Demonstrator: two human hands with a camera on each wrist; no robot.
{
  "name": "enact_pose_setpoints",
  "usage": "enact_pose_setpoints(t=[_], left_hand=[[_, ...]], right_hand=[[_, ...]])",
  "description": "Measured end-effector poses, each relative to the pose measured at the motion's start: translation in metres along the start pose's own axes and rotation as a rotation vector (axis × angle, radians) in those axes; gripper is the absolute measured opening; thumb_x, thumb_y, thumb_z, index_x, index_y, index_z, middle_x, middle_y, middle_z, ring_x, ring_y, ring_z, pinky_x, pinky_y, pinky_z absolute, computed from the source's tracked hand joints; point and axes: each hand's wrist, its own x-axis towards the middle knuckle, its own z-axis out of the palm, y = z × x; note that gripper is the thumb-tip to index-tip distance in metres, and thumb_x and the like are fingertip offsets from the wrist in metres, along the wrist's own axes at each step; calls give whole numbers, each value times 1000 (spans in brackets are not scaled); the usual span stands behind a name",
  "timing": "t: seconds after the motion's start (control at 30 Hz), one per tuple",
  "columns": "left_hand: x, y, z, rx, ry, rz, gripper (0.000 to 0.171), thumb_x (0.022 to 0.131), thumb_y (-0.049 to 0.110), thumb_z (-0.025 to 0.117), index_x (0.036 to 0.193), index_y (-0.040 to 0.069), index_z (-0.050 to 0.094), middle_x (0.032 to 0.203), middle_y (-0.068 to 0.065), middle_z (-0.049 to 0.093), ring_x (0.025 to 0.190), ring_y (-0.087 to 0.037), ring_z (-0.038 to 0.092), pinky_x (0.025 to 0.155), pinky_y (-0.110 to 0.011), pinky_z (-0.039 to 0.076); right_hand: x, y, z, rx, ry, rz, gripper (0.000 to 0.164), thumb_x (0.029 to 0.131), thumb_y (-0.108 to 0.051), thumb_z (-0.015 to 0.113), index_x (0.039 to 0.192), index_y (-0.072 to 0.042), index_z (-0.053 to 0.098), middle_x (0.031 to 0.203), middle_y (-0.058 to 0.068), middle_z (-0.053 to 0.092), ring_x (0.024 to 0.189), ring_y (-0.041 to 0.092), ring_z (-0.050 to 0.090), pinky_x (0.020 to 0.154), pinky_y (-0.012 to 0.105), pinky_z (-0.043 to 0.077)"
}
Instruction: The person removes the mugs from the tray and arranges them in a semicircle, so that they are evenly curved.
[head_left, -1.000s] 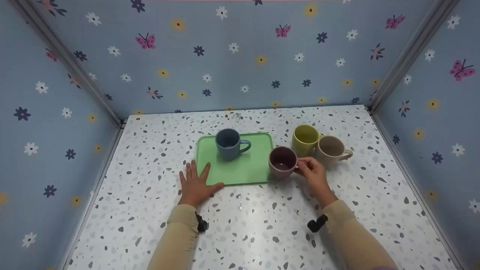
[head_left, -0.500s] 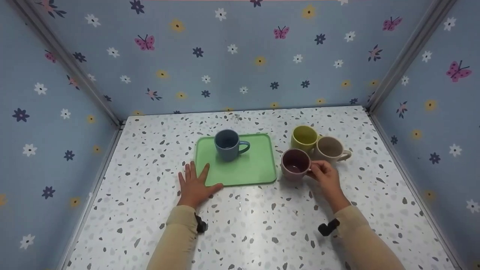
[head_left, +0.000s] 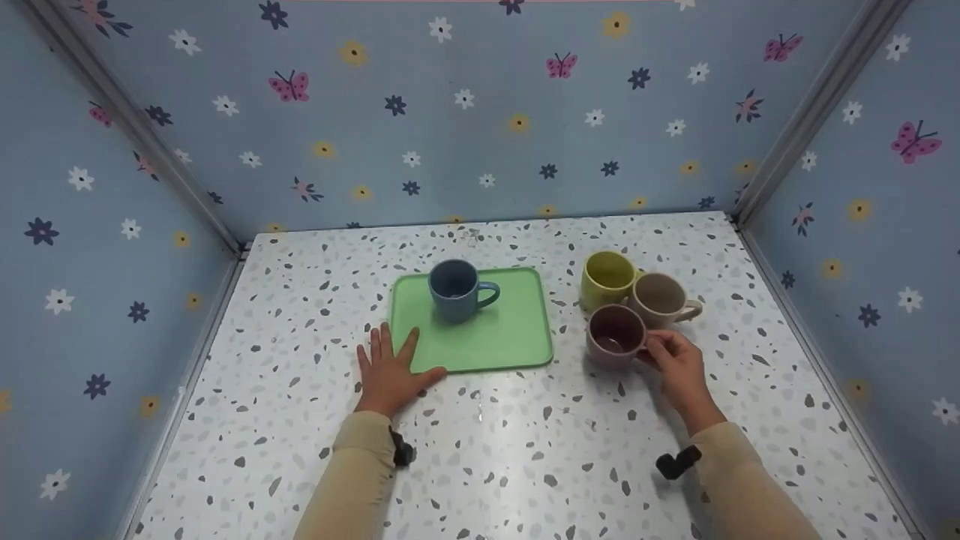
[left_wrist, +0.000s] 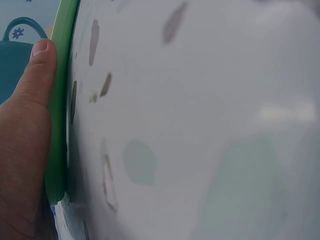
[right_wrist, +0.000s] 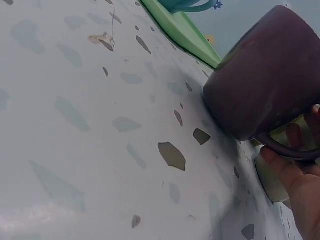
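In the head view my right hand [head_left: 681, 369] pinches the handle of a mauve mug [head_left: 615, 341], right of the green tray [head_left: 499, 345]. The right wrist view shows the mug [right_wrist: 265, 75] upright and close to the speckled tabletop; whether its base touches I cannot tell. My left hand [head_left: 391, 375] lies with fingers spread over the tray's front left corner, and in the left wrist view its thumb [left_wrist: 37, 75] runs along the tray's edge [left_wrist: 60, 125]. A blue mug [head_left: 455, 296] stands on the tray, its handle pointing right.
A yellow mug [head_left: 606, 281] and a beige mug [head_left: 660, 296] stand side by side just behind the mauve mug. Patterned blue walls [head_left: 480, 112] enclose the speckled table [head_left: 525, 450] at the back and both sides.
My right hand has carried the mauve mug rightward, from over the tray's right edge to the table in front of the yellow and beige mugs. The left hand stays in place.
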Motion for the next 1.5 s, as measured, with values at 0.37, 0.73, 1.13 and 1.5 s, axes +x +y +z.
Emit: enact_pose_setpoints(t=[0.37,0.73,1.13,1.5], left_hand=[[0,0,1,19,-5,-1,102,83,83,53,162,25,26,166,-29,-5,152,-47,-7,118,-66,-9],[2,-3,4,10,-8,-6,104,81,86,50,162,27,23,166,-27,-8,152,-46,-10,118,-64,-12],[-2,1,1,-7,20,0,102,82,81,57,161,25,27,166,-29,-2,153,-46,-5,118,-65,-8],[-1,1,1,7,1,-3,104,81,83,55,162,25,25,166,-29,-5,152,-47,-8,118,-66,-10]], right_hand=[[-2,4,-15,-57,5,65,43,102,-24,62,128,9,55,128,26,60,116,29,65,95,31,55],[-1,4,-31,-2,-27,51,38,102,-18,62,123,12,55,109,5,69,104,15,68,91,31,57],[-1,8,-55,12,-65,21,27,100,-18,65,114,6,62,101,0,71,99,15,69,88,30,58],[3,6,-71,28,-90,33,18,100,-17,65,110,-3,66,102,-3,70,98,12,68,88,33,59]])
